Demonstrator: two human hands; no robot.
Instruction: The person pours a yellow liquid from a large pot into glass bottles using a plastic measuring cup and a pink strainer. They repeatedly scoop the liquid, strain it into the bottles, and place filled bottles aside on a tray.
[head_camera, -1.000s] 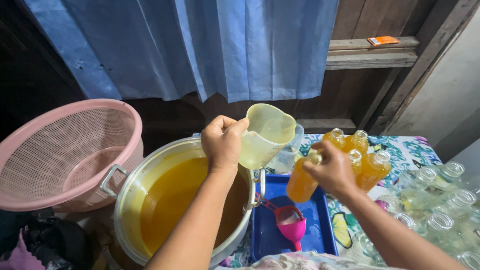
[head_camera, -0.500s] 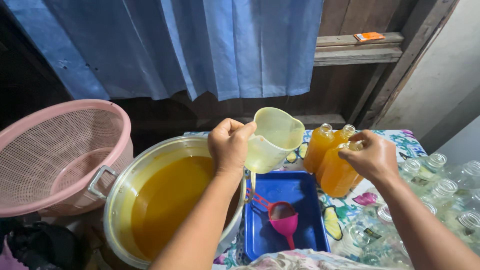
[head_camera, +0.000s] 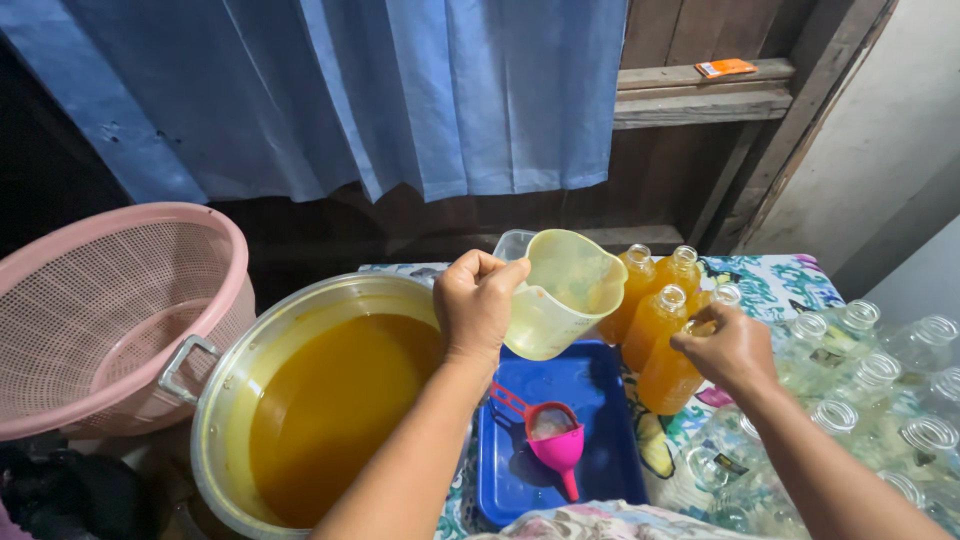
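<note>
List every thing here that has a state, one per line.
Left hand: grips jug handle.
Jug: held up, tilted, looks empty.
Right hand: on a filled bottle.
Filled bottles: orange liquid inside, uncapped.
Empty bottles: clear, uncapped.
Pot: open, holds orange liquid.
Funnel: lying in blue tray.
Basket: empty, tilted.

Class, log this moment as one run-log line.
left hand: holds jug | right hand: grips filled bottle | funnel: in blue tray

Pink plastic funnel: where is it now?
Head view, low centre: the pink plastic funnel lies in the blue plastic tray, right of the metal pot of orange liquid, below the pale plastic jug in the left hand.
</note>
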